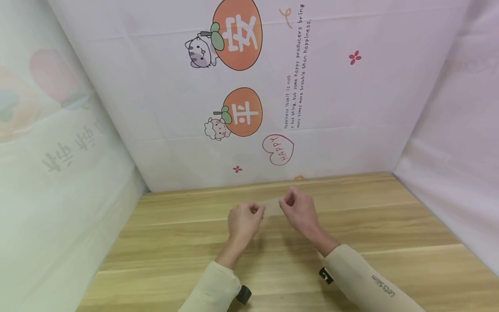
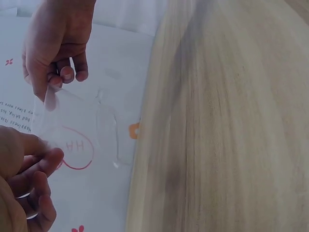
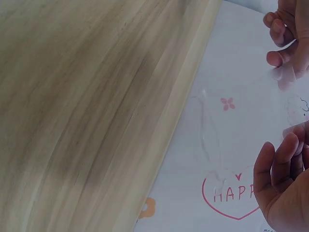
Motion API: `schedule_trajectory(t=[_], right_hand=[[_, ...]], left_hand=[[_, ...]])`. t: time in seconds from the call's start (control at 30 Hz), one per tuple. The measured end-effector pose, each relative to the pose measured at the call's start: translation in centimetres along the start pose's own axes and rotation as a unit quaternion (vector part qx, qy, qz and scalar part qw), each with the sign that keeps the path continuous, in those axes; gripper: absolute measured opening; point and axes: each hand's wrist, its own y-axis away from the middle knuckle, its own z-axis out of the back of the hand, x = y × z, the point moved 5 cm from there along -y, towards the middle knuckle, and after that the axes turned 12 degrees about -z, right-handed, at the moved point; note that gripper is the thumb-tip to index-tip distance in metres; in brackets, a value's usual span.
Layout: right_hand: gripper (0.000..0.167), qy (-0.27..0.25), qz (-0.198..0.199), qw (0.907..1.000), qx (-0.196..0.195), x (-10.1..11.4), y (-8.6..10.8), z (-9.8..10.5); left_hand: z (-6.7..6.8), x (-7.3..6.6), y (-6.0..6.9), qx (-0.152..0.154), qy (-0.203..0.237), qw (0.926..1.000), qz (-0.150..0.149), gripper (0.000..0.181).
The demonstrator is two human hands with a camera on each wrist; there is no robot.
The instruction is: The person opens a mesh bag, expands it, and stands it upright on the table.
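Note:
A thin, clear plastic sheet or small bag is stretched between my two hands, above the far part of the table. My left hand pinches one side of it between thumb and curled fingers. The opposite side is pinched by my right hand, slightly higher and farther back. In the left wrist view the see-through plastic has a wavy, creased lower edge. The right wrist view also shows creases in the plastic, with the printed cloth visible through it. Whether it is a bag or a single sheet, I cannot tell.
Below the hands lies a wood-grain tabletop. A white printed cloth hangs behind the table's far edge, with further cloth walls at the left and right. Dark wrist straps show beneath the sleeves.

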Motion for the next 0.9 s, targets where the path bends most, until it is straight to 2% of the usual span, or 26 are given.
schedule_trajectory(t=[0.17, 0.3, 0.4, 0.5, 0.57, 0.63, 0.77, 0.9], right_hand=[[0.021, 0.028, 0.008, 0.9995, 0.011, -0.1, -0.1, -0.1], [0.02, 0.08, 0.027, 0.9961, 0.027, 0.0, -0.1, -0.2], [0.028, 0.133, 0.082, 0.9877, 0.015, 0.5, -0.1, -0.4], [0.02, 0.18, 0.155, 0.9711, -0.02, 1.3, 0.1, -0.4], [0.013, 0.196, 0.188, 0.9617, -0.039, 1.7, 0.2, -0.4], [0.013, 0.198, 0.196, 0.9593, -0.044, 1.9, 0.4, -0.4], [0.017, 0.188, 0.185, 0.9637, -0.041, 1.9, 0.4, -0.4], [0.02, 0.179, 0.173, 0.9682, -0.029, 1.8, 0.4, -0.4]], left_hand=[[0.4, -0.3, -0.3, -0.018, -0.017, 0.9994, -0.024, 0.02], [0.6, -0.5, -0.5, -0.019, -0.023, 0.9986, -0.043, 0.022], [0.8, -0.7, -0.6, -0.013, -0.038, 0.997, -0.066, 0.022], [0.9, -1.0, -0.7, -0.002, -0.052, 0.9952, -0.083, 0.022], [0.9, -1.2, -0.6, 0.009, -0.052, 0.9952, -0.083, 0.022], [0.9, -1.2, -0.6, 0.017, -0.046, 0.9957, -0.078, 0.019], [0.9, -1.1, -0.6, 0.022, -0.031, 0.9976, -0.057, 0.004], [1.1, -0.6, -0.5, 0.01, -0.016, 0.9993, -0.032, 0.006]])
